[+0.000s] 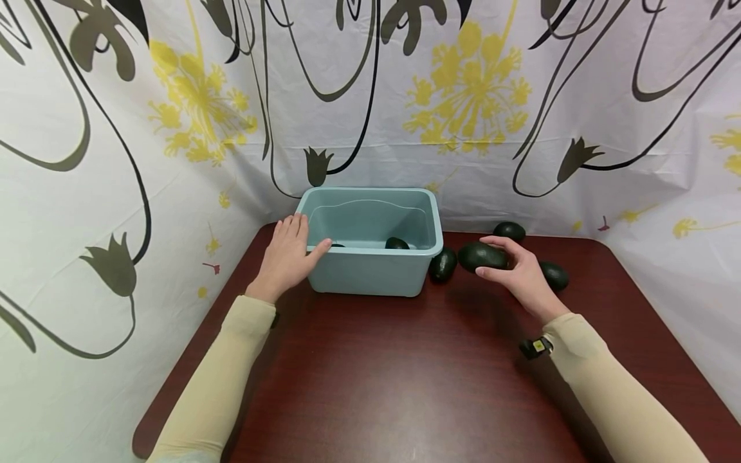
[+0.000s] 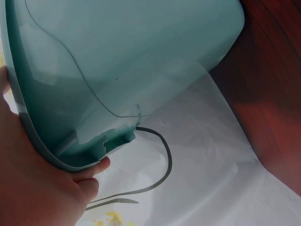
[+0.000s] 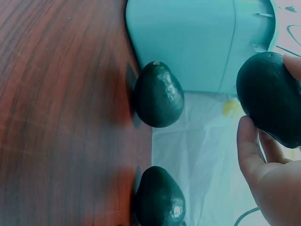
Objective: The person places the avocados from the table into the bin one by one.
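Note:
My right hand [image 1: 523, 273] pinches a dark green avocado [image 1: 482, 256] between thumb and fingers, lifted above the table to the right of a light blue plastic bin [image 1: 365, 273]. The held avocado [image 3: 268, 96] also shows in the right wrist view. My left hand [image 1: 285, 254] holds the bin's left front corner, fingertips tucked at the rim [image 2: 29, 129] in the left wrist view. Inside the bin lies an avocado [image 1: 397, 244]; a dark sliver beside the left thumb is mostly hidden by the front wall.
One avocado [image 1: 442, 265] lies against the bin's right side. Another avocado [image 1: 509, 231] is at the table's back edge, and a further avocado [image 1: 554, 275] lies beyond my right hand. Patterned white cloth [image 1: 359, 128] hangs behind the dark red wooden table [image 1: 405, 373].

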Motion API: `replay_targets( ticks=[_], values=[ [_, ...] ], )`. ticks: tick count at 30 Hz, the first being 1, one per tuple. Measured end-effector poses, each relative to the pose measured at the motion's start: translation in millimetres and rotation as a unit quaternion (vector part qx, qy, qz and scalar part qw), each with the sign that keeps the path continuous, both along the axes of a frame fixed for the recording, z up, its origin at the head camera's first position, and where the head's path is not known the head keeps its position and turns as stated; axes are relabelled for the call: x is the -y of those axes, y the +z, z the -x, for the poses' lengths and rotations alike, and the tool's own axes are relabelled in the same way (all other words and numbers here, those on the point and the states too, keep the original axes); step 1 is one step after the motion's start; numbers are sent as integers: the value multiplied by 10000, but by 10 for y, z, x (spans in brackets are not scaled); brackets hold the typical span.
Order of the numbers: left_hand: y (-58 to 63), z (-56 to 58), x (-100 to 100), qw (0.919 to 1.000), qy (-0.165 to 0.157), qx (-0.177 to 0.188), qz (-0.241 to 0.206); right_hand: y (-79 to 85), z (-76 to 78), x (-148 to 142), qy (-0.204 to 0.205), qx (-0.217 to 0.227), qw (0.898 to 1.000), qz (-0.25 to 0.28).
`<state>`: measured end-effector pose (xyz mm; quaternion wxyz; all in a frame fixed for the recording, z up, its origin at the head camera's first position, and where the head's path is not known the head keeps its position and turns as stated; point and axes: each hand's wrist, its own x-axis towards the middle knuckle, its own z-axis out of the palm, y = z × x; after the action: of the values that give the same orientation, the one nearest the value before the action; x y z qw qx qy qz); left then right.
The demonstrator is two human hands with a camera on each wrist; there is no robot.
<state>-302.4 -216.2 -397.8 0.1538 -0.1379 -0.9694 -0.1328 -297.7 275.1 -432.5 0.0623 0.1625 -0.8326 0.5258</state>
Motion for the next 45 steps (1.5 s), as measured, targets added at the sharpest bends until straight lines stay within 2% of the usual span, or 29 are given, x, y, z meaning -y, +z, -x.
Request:
replay_targets(
  ticks=[13,27,33,45],
  values=[
    [-16,4,8,9998,-71,-139,-101,158,-6,84,13,-15,9994,336],
    [-10,0,9,9999,-52,-48,-94,299,19,173,110,-161,9978,634],
    [4,-2,3,9998,-64,-144,-101,355,33,202,175,-188,9973,686],
    [-5,-4,4,9999,-28,-107,-101,610,-88,401,384,-153,9956,846]
  ],
)
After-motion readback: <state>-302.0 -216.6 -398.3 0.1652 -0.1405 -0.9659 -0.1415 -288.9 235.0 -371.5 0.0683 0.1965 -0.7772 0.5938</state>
